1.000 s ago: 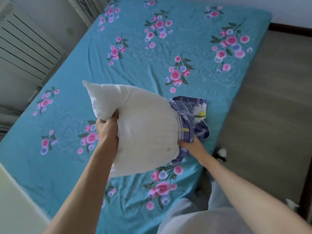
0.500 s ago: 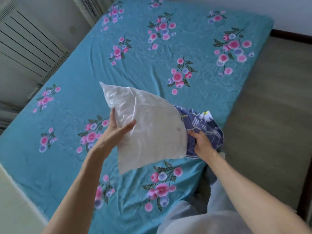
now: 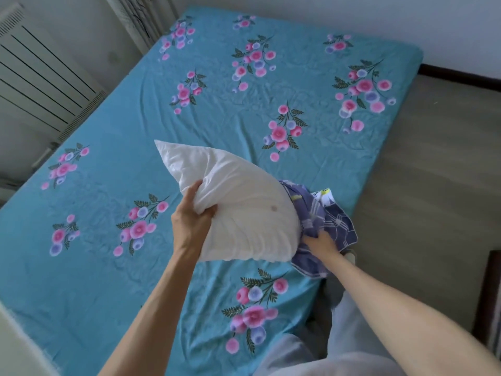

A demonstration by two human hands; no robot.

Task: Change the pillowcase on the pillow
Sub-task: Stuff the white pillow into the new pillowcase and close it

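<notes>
Above the bed (image 3: 113, 123), left grip (image 3: 193, 221) clutches the pillow (image 3: 238, 213); right grip (image 3: 321, 241) bunches the pillowcase (image 3: 325, 218). Pull them steadily apart, pillow held firm.

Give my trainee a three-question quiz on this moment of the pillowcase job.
1. True or false: the left hand grips the white pillow.
2. What does the right hand hold? A) the floral sheet B) the purple pillowcase C) nothing
3. How much of the pillow is outside the pillowcase?

Key: 1 true. 2 B. 3 Most of it; only the end by the right hand is bunched in fabric.
</notes>
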